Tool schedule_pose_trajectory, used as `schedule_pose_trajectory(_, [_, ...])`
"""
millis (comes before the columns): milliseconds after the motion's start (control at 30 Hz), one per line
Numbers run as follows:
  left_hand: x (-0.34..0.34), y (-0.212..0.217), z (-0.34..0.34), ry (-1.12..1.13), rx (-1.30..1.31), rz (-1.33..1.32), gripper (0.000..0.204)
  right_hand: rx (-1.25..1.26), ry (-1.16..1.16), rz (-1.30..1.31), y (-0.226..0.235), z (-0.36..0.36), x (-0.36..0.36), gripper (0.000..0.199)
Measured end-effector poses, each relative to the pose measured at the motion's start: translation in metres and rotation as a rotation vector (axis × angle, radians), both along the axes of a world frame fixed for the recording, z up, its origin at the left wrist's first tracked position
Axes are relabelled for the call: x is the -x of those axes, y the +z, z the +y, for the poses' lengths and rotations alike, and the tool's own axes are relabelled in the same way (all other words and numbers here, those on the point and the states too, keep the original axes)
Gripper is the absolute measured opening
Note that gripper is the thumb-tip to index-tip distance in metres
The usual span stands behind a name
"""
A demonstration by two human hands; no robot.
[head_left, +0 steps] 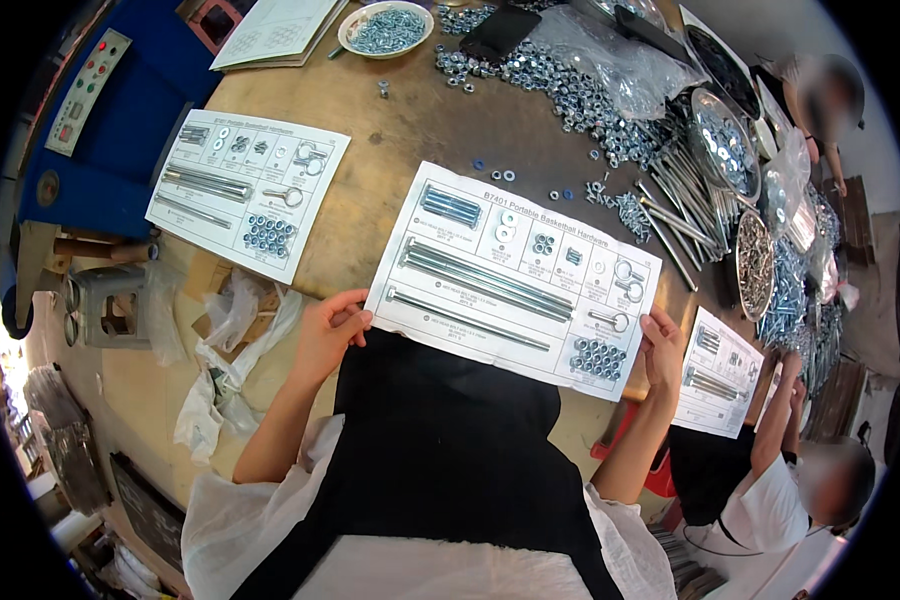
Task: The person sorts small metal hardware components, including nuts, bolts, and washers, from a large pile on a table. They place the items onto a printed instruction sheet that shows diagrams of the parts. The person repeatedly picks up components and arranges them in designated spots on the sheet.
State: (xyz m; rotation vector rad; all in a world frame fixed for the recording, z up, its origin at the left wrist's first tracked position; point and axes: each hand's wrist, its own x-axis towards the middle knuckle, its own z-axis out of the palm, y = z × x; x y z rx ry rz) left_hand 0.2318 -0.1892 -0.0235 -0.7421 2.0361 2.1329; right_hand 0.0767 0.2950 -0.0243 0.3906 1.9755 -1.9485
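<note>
A white printed hardware sheet point(470, 272) with pictures of bolts, nuts, washers and pins is held flat between my hands, over the table's near edge and above my black apron. My left hand point(332, 328) pinches its lower left corner, thumb on top. On the opposite side, my right hand point(661, 345) grips the right edge, with the thumb on the face and the other fingers partly hidden. The sheet covers part of the table behind it. To the left, a similar printed sheet point(182, 217) lies at the table's edge.
Loose nuts point(580, 105) spread across the back right, beside long bolts point(685, 225) and a metal bowl of washers point(722, 140). A white bowl of small screws point(385, 32) stands at the back. Two people work at right, one near another printed sheet point(715, 375). A blue machine point(120, 110) stands left.
</note>
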Motion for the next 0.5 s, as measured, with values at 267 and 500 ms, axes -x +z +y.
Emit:
schedule_pose_trajectory(267, [-0.012,0.02,-0.061,0.217,0.109,0.07,0.03,0.049,0.07,0.046,0.037,-0.079,0.023,0.032])
schedule_pose_trajectory(500, [-0.006,0.022,-0.197,0.535,0.274,0.096,0.031,0.221,0.2,-0.048,0.012,-0.24,0.041,0.035])
